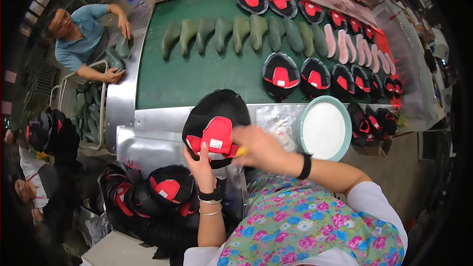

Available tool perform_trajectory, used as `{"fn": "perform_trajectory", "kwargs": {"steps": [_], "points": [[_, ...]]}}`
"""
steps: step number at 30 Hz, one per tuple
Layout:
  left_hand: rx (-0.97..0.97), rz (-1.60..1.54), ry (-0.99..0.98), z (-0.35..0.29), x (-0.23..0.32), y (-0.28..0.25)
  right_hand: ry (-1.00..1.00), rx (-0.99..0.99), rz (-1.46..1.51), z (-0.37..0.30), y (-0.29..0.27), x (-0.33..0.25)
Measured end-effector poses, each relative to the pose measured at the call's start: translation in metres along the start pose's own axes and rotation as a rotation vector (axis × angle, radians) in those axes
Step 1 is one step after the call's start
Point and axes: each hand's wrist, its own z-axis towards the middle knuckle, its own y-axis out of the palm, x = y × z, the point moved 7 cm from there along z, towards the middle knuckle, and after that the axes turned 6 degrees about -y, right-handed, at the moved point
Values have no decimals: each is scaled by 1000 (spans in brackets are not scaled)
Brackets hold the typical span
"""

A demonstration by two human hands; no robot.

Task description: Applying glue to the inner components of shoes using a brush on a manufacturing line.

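Observation:
A black shoe upper (217, 106) with a red lining and a white label is held up over the near edge of the work table. My left hand (201, 167) grips its lower left rim, with the thumb against the red lining. At its right side is my right hand (261, 148), smeared by motion and closed around a thing with a yellow end (241, 151). The rest of that thing is hidden by the fingers. Close to the right wrist stands a pale green bowl (346, 140) of white liquid or paste.
A green conveyor belt (157, 83) carries rows of green shoe lasts (223, 34), pink insoles (330, 41) and black-red uppers (281, 76). More uppers (170, 182) are piled at lower left. Finished-looking shoes (362, 120) sit at right. At far left a co-worker (84, 34) handles lasts.

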Motion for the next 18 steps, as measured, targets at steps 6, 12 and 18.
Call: {"fn": "perform_trajectory", "kwargs": {"steps": [6, 12, 18], "points": [[-443, -431, -252, -34, 28, 0, 33, -117, 117, -17, -4, -11], [-442, 853, 968, -78, 82, 62, 57, -443, 498, -35, -12, -31], [-658, 449, 409, -103, 63, 100, 195, 54, 460, -92, -106, 16]]}}
